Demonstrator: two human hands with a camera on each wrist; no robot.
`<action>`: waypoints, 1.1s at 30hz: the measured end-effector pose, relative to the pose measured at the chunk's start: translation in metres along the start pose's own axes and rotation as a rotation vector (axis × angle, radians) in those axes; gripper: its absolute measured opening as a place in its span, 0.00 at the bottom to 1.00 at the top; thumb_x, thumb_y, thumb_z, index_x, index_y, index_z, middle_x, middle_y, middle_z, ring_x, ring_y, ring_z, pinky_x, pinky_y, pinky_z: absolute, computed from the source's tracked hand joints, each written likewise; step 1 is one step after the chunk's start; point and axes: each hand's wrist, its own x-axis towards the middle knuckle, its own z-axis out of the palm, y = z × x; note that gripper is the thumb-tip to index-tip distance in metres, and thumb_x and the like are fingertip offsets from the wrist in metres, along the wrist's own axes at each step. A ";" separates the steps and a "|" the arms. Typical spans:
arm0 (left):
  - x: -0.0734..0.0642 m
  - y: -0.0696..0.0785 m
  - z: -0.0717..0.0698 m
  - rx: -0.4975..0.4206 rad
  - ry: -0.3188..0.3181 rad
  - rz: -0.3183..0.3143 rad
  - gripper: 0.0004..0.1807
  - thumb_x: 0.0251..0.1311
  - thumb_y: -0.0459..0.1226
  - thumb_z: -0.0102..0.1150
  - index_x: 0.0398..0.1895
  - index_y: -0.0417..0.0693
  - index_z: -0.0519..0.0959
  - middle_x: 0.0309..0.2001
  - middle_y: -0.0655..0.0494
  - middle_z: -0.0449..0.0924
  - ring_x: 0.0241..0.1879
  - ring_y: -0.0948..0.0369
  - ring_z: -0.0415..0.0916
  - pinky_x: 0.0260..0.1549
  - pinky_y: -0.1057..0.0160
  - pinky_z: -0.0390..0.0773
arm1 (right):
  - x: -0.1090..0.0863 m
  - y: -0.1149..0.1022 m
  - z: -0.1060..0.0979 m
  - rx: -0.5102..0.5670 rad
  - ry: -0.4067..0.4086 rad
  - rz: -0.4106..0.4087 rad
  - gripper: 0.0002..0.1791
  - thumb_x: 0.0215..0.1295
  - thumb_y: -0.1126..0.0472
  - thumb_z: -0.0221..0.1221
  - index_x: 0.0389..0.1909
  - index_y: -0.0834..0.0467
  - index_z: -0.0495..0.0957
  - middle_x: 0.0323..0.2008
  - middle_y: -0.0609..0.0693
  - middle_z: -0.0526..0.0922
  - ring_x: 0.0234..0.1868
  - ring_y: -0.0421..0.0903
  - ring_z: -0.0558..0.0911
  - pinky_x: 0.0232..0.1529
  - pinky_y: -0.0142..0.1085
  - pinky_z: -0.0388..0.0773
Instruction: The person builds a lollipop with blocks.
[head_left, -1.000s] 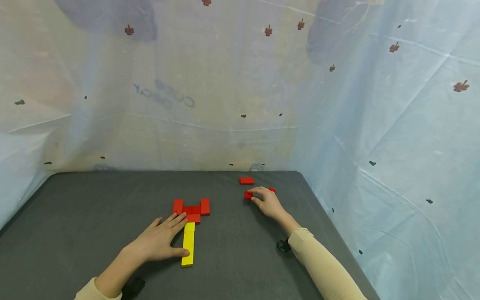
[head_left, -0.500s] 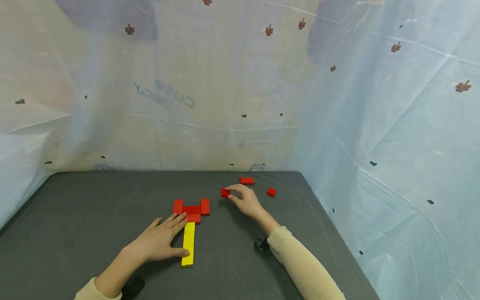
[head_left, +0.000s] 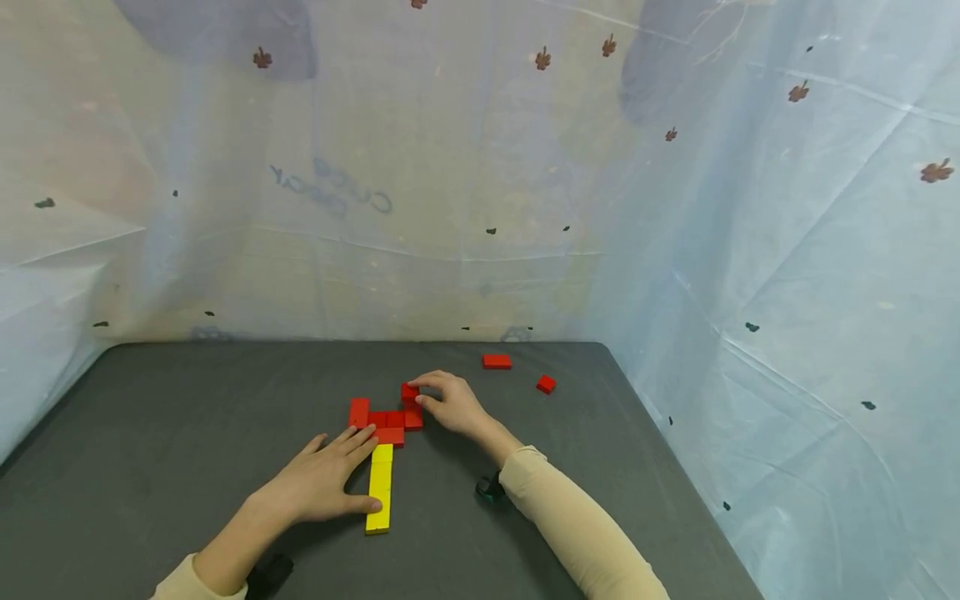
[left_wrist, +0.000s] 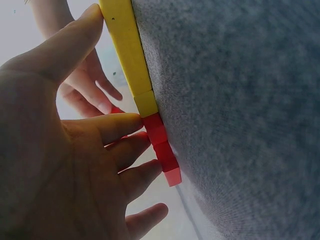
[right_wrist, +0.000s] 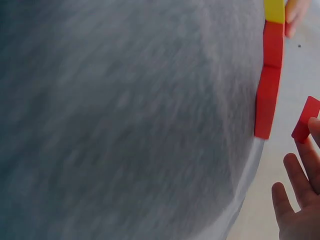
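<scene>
Flat on the dark table, red blocks [head_left: 390, 437] form a forked shape above a column of yellow blocks [head_left: 380, 483]. My left hand [head_left: 311, 483] lies along its left side, fingertips touching the red blocks and thumb against the yellow column, as the left wrist view also shows. Between thumb and fingers, my right hand [head_left: 453, 407] pinches a small red block [right_wrist: 306, 119]. In the right wrist view this block is raised off the table, apart from the upright red block [head_left: 414, 419] at the fork's right. The fingers of my left hand hide part of the lower red blocks.
Toward the back right of the table [head_left: 225, 383] lie a red rectangular block [head_left: 497, 362] and a small red block [head_left: 546, 384]. A plastic sheet [head_left: 420, 275] hangs behind the table and along its right side.
My right hand has carried the small red block leftward from the loose red blocks to the fork's right side. The left hand has stayed in place.
</scene>
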 end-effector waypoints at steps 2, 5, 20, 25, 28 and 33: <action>0.000 0.000 0.000 -0.002 -0.001 0.001 0.58 0.42 0.75 0.54 0.73 0.52 0.60 0.75 0.55 0.53 0.74 0.50 0.50 0.65 0.31 0.47 | 0.003 -0.004 0.004 -0.008 -0.019 -0.004 0.18 0.69 0.57 0.56 0.59 0.49 0.77 0.58 0.45 0.78 0.61 0.44 0.75 0.61 0.41 0.73; 0.000 0.000 0.000 -0.004 -0.002 0.006 0.57 0.42 0.75 0.54 0.73 0.52 0.60 0.75 0.55 0.52 0.74 0.50 0.49 0.65 0.31 0.47 | 0.008 -0.009 0.008 -0.016 -0.042 -0.017 0.18 0.69 0.57 0.56 0.59 0.50 0.77 0.57 0.46 0.78 0.60 0.44 0.76 0.61 0.40 0.73; 0.000 -0.002 0.001 -0.004 -0.001 0.012 0.57 0.42 0.75 0.53 0.73 0.53 0.60 0.75 0.55 0.52 0.74 0.50 0.49 0.65 0.32 0.47 | 0.025 -0.025 0.027 -0.081 -0.095 -0.003 0.17 0.69 0.57 0.56 0.58 0.49 0.78 0.57 0.46 0.79 0.58 0.44 0.76 0.60 0.39 0.74; -0.001 -0.001 0.000 0.001 -0.004 0.011 0.57 0.43 0.74 0.54 0.73 0.53 0.59 0.75 0.55 0.53 0.74 0.50 0.50 0.66 0.32 0.47 | 0.028 -0.029 0.031 -0.098 -0.105 0.007 0.17 0.69 0.57 0.56 0.58 0.49 0.78 0.57 0.46 0.79 0.59 0.44 0.76 0.61 0.39 0.73; -0.001 -0.001 -0.001 0.008 -0.004 0.014 0.57 0.44 0.74 0.54 0.74 0.52 0.59 0.75 0.54 0.53 0.74 0.50 0.49 0.66 0.32 0.48 | 0.029 -0.031 0.032 -0.104 -0.112 0.006 0.17 0.69 0.57 0.56 0.58 0.50 0.78 0.56 0.46 0.79 0.59 0.44 0.76 0.61 0.39 0.72; -0.002 -0.002 -0.001 0.008 0.000 0.021 0.57 0.44 0.74 0.54 0.73 0.50 0.59 0.74 0.52 0.54 0.74 0.49 0.50 0.65 0.32 0.48 | 0.030 -0.032 0.034 -0.120 -0.132 0.012 0.17 0.69 0.56 0.56 0.57 0.49 0.78 0.56 0.45 0.79 0.59 0.43 0.76 0.63 0.39 0.71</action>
